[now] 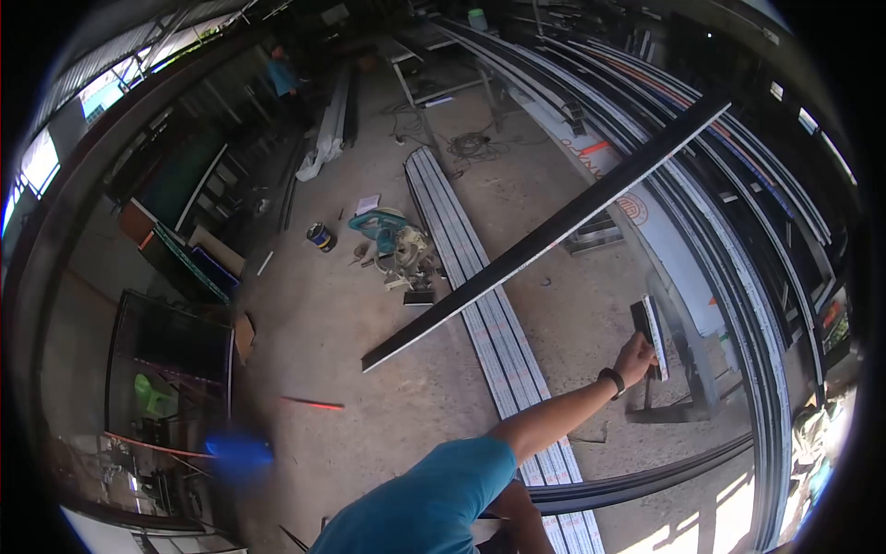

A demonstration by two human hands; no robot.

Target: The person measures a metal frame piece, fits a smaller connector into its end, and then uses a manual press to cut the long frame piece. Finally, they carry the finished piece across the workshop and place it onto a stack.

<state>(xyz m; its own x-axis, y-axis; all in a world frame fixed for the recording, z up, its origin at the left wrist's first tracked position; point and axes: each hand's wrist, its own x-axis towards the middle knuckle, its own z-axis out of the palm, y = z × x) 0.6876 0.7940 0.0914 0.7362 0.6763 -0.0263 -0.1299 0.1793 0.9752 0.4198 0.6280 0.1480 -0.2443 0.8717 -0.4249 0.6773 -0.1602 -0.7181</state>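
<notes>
Busy, as far as can be judged, with handling a short bar (654, 334), held out at right of centre, toward the lower right of the frame, in the outstretched hand (635, 360), probably the left, with a dark wristband (612, 379) behind it. Clamped on the bar with curled fingers, leaving no visible gap, near its lower end, with most of the length free above. Seems to call next for a firm pinch and a steady wrist, given a metal stand (694, 337) close beside; cannot tell of any contact between the two. Held apart from the long dark bar (546, 237), seen slanting from left of centre to the upper right, over a bundle of bars (503, 351). Cannot tell about the other hand's fingers, hidden from view
</notes>
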